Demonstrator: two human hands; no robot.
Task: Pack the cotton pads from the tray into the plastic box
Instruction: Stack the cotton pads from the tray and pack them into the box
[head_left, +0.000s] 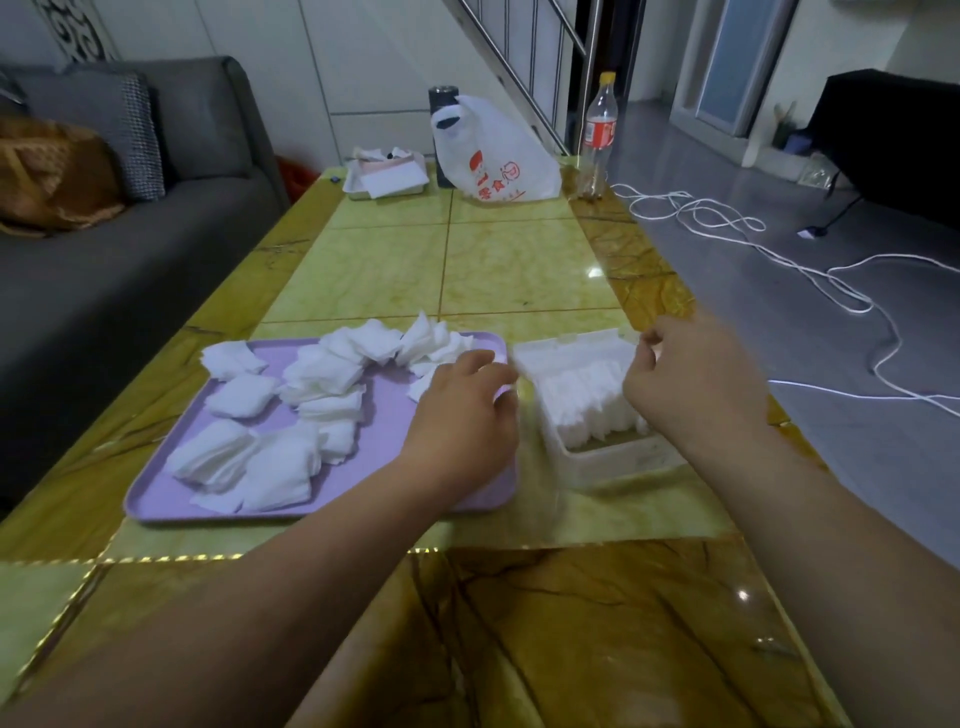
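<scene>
Purple tray (379, 415) holds loose pads (322, 374); my left hand (462, 415) curls over its right edge, grip on a pad unclear. Beside it the box (613, 462) stands part-filled, my right hand (691, 379) curled at its right rim, blurred, hold unclear.

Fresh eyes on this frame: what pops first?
Heaps of white cotton pads on the purple tray, left of centre. To its right, the plastic box holds upright pads, with the left hand over the tray's right end and the right hand at the box's far edge.
</scene>
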